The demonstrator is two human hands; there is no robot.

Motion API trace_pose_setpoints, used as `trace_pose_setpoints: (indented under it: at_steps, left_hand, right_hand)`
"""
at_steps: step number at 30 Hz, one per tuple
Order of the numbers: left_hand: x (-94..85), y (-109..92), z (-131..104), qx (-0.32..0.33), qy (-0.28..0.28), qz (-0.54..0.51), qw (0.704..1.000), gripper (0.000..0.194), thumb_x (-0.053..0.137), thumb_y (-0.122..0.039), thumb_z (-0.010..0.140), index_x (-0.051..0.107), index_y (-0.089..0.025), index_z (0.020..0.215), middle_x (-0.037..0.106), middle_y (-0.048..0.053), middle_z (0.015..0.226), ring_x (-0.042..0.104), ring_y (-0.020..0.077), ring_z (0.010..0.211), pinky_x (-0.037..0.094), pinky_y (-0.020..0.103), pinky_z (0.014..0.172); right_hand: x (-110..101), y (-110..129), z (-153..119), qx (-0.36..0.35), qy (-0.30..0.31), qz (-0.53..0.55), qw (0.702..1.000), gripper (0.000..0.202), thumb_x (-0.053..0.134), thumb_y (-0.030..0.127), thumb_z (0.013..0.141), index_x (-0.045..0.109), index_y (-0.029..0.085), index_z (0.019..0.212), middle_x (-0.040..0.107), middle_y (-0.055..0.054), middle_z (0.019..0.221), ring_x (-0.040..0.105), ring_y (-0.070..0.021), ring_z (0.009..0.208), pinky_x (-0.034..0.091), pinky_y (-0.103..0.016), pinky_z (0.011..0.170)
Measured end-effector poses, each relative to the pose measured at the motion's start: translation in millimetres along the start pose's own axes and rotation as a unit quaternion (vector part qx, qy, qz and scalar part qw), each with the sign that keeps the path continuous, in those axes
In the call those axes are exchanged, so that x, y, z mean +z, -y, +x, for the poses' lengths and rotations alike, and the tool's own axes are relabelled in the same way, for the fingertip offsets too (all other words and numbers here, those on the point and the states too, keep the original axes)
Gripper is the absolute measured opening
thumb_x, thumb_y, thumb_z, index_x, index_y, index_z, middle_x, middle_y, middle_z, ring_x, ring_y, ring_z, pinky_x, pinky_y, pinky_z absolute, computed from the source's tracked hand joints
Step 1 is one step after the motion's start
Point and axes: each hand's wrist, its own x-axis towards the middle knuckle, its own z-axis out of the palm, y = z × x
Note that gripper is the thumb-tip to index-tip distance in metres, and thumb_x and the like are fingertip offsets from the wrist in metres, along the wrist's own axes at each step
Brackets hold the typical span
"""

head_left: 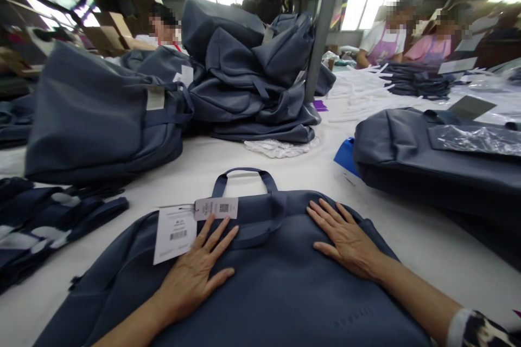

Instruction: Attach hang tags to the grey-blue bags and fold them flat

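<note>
Both hands, left hand (195,274) and right hand (345,238), are lying open-palmed on the navy bag (277,287) at the counter's near edge, gripping nothing. The paper tags (176,232) beside the left fingers are probably risking creasing if that palm slides over.

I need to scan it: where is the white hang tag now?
In the head view, the white hang tag lies on the blue bag, touching the left hand, below the bag's handle.

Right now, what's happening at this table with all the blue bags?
A person presses both palms flat on a navy bag lying on the white table. The left hand rests beside its paper hang tags; the right hand lies near the carry handle. More bags are piled behind, with other people working farther back.
</note>
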Motion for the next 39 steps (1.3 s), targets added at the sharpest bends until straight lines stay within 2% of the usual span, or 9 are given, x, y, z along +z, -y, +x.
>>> trace_pose_setpoints:
  at_steps: [7,12,17,22,24,27,34,37,39]
  left_hand:
    - [4.7,3,4,0.003,-0.006,0.011,1.000,0.072,0.045,-0.055,0.096,0.015,-0.032,0.157,0.015,-0.001,0.164,0.009,0.0349,0.151,0.036,0.053,0.114]
    - [-37.4,-7,17,-0.005,0.065,0.017,0.998,0.062,0.049,-0.048,0.095,0.034,-0.030,0.153,0.025,0.005,0.161,0.015,0.0376,0.149,0.036,0.061,0.111]
    - [-79.9,-80,49,0.031,0.018,0.024,0.999,0.047,0.055,-0.035,0.093,0.053,-0.028,0.140,0.040,0.011,0.154,0.031,0.0394,0.144,0.016,0.078,0.108]
    - [-51.0,-142,118,0.113,-0.055,-0.128,0.984,0.040,0.044,-0.025,0.099,0.050,-0.029,0.138,0.043,0.008,0.153,0.039,0.0273,0.141,0.025,0.064,0.115]
    - [-33.0,-146,153,0.086,-0.079,-0.187,0.975,0.042,0.038,-0.017,0.099,0.048,-0.023,0.139,0.042,0.011,0.153,0.040,0.0225,0.140,0.031,0.052,0.116]
    - [-15.5,-139,196,0.082,-0.071,-0.225,0.968,0.036,0.039,-0.015,0.099,0.054,-0.019,0.132,0.055,0.012,0.140,0.050,0.0218,0.130,0.036,0.045,0.112]
    - [-22.4,-124,222,0.119,-0.026,-0.308,0.944,0.025,0.066,-0.041,0.089,0.061,-0.020,0.102,0.066,0.004,0.100,0.060,0.0214,0.096,0.046,0.033,0.085]
    - [-40.5,-118,222,0.149,0.009,-0.333,0.931,0.025,0.070,-0.041,0.086,0.061,-0.021,0.097,0.064,0.001,0.092,0.059,0.0192,0.086,0.043,0.029,0.075]
    - [-53.4,-114,220,0.169,0.020,-0.345,0.923,0.024,0.069,-0.042,0.086,0.060,-0.022,0.094,0.064,0.000,0.091,0.059,0.0181,0.084,0.040,0.026,0.071]
  right_hand:
    - [3,3,6,0.006,-0.016,0.004,1.000,0.073,0.041,0.062,0.096,0.013,0.032,0.157,0.021,-0.001,0.163,0.016,-0.0272,0.150,0.017,-0.057,0.120]
    - [2,8,4,0.003,-0.038,-0.016,0.999,0.073,0.040,0.063,0.096,0.019,0.029,0.156,0.023,-0.003,0.162,0.017,-0.0284,0.150,0.017,-0.058,0.120]
    - [7,22,3,0.014,-0.051,-0.025,0.998,0.074,0.043,0.062,0.095,0.022,0.026,0.156,0.026,-0.006,0.161,0.019,-0.0295,0.149,0.017,-0.059,0.119]
    - [13,28,1,0.021,-0.101,0.077,0.992,0.064,0.049,0.052,0.095,0.035,0.025,0.151,0.037,-0.009,0.156,0.026,-0.0291,0.147,0.015,-0.060,0.120]
    - [12,26,0,0.066,-0.207,0.206,0.954,0.049,0.048,0.045,0.096,0.049,0.024,0.141,0.051,-0.009,0.147,0.041,-0.0270,0.140,0.024,-0.055,0.119]
    - [7,24,-1,0.175,-0.376,0.345,0.842,0.034,0.042,0.040,0.099,0.057,0.022,0.124,0.063,-0.011,0.128,0.057,-0.0228,0.122,0.044,-0.046,0.109]
    - [-7,21,-5,0.276,-0.490,0.419,0.712,0.022,0.055,0.039,0.094,0.061,0.021,0.105,0.067,-0.008,0.108,0.066,-0.0217,0.099,0.056,-0.042,0.091]
    - [-19,20,-7,0.307,-0.517,0.388,0.699,0.021,0.060,0.039,0.092,0.063,0.021,0.102,0.068,-0.006,0.103,0.066,-0.0204,0.094,0.056,-0.039,0.088]
    - [-30,20,-9,0.315,-0.489,0.355,0.732,0.020,0.062,0.040,0.091,0.064,0.022,0.100,0.068,-0.005,0.098,0.066,-0.0201,0.091,0.055,-0.036,0.085]
